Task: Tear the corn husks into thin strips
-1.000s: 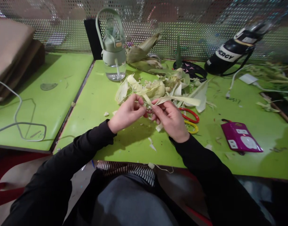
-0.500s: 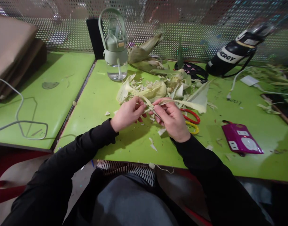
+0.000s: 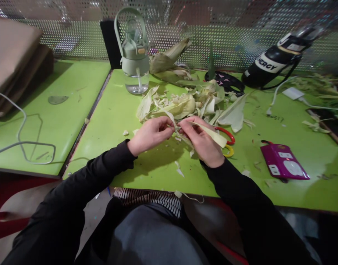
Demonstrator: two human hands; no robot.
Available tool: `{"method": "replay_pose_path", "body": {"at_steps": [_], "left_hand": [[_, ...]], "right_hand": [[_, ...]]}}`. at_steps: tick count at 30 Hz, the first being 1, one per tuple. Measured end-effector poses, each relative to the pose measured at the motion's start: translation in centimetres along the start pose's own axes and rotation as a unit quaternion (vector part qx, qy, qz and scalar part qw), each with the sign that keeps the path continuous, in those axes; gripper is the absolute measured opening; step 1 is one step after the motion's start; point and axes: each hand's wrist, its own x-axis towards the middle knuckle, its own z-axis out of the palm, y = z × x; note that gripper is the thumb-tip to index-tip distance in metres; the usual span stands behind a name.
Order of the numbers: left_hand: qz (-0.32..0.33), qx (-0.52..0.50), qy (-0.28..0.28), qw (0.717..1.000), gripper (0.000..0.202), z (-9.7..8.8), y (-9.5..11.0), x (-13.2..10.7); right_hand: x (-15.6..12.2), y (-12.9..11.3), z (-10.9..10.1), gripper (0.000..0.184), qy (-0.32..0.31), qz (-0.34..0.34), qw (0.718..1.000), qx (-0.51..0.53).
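Observation:
Pale strips of corn husk point(image 3: 213, 135) meet between my two hands above the front of a husk pile point(image 3: 182, 106). My left hand point(image 3: 153, 134) pinches the husk near its middle, thumb and fingers pressed together. My right hand point(image 3: 202, 141) is closed on the same husk from the other side, and one broad strip sticks out past its knuckles to the right. A thin strip points up and left from the fingertips. Just right of my right hand, scissors with a red and a yellow handle loop point(image 3: 228, 151) lie partly hidden beneath it.
A green water bottle point(image 3: 135, 66) stands behind the pile, near dried husks point(image 3: 169, 60). On the right are a black bottle point(image 3: 276, 62), a purple socket box point(image 3: 284, 162), a white cable plug point(image 3: 292, 93) and a phone point(image 3: 327, 127). Brown bags point(image 3: 14, 62) lie at left.
The broad strip has swung from pointing right over the pile to hanging down across my right hand. Both hands have shifted slightly and their fingertips are closer together.

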Motion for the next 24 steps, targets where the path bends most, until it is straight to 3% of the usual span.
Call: {"method": "replay_pose_path", "body": {"at_steps": [5, 10, 15, 21, 24], "left_hand": [[-0.024, -0.018, -0.036, 0.999, 0.013, -0.2, 0.4, -0.3], [-0.027, -0.067, -0.06, 0.996, 0.018, 0.1, 0.3, -0.3], [-0.085, -0.079, -0.089, 0.989, 0.016, 0.2, 0.1, -0.3], [-0.134, -0.104, -0.138, 0.976, 0.02, 0.8, 0.1, -0.6], [-0.15, -0.157, -0.127, 0.968, 0.02, 1.3, 0.3, -0.6]], "right_hand": [[0.1, 0.2, -0.1, 0.028, -0.007, 0.001, 1.0, -0.004], [0.5, 1.1, 0.0, 0.024, -0.022, 0.034, 0.994, 0.1], [0.2, 1.3, 0.5, 0.017, -0.003, 0.033, 0.989, 0.144], [-0.1, 1.6, 0.8, 0.025, 0.007, 0.059, 0.987, 0.147], [0.1, 1.6, 0.3, 0.034, -0.006, 0.061, 0.989, 0.134]]}}
